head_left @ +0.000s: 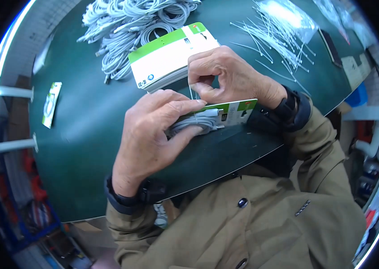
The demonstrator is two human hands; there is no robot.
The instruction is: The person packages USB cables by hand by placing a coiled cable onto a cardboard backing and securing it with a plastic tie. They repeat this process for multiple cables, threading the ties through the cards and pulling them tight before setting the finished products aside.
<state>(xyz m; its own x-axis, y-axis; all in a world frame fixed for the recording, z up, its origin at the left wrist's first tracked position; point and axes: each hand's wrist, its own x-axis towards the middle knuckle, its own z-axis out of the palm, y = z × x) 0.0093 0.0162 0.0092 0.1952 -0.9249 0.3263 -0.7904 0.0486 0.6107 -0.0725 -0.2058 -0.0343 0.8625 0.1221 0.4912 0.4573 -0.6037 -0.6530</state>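
Observation:
My left hand [147,134] grips a coiled grey cable [198,122] against a green and white backing card [244,111], thumb on the coil and fingers along the card's upper edge. The card stands on its edge, tilted, close to the table's near side. Behind it, my right hand [234,74] is closed in a pinch on a thin white cable tie [191,92]. Part of the tie is hidden by the card and my fingers. Just beyond my hands lies a stack of green and white cards [167,60].
A heap of coiled grey cables [124,38] lies at the far left of the green table [86,166]. Loose white cable ties [283,45] and a clear plastic bag [288,13] are at the far right. One carded cable [52,105] rests near the left edge.

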